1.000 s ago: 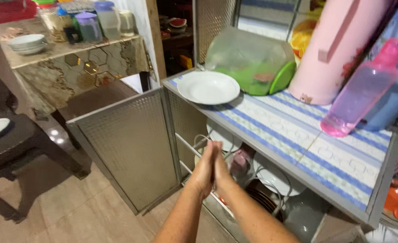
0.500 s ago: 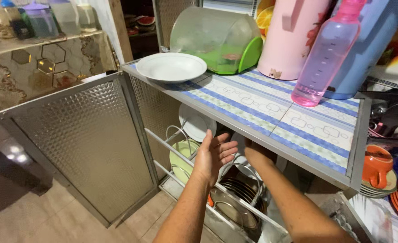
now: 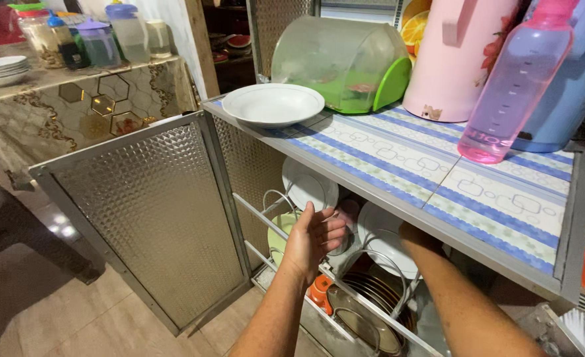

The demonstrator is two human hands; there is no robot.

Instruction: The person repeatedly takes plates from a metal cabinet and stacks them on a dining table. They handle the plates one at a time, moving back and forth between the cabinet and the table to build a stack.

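Observation:
My left hand (image 3: 313,239) reaches into the open cabinet below the tiled top (image 3: 398,165). Its thumb is up and its fingers curl loosely beside a small pinkish cup (image 3: 349,213), with nothing clearly held. My right forearm goes in next to it. Only the wrist of my right hand (image 3: 414,234) shows, and the fingers are hidden under the top's edge. Inside, a wire rack (image 3: 263,215) holds upright white plates (image 3: 309,182), a green plate (image 3: 279,228) and a stack of dark metal plates (image 3: 366,311). A white deep plate (image 3: 273,104) lies on the top.
The embossed metal cabinet door (image 3: 154,211) stands open to the left. On the top stand a clear domed container with a green base (image 3: 345,63), a pink flask (image 3: 458,53), a pink bottle (image 3: 514,86) and a blue jug (image 3: 573,86). A table with jars (image 3: 74,92) is at the back left.
A second ago my palms were pressed together in front of the cabinet. They have since parted and gone into it, the right hand slipping under the top. The view shifted slightly.

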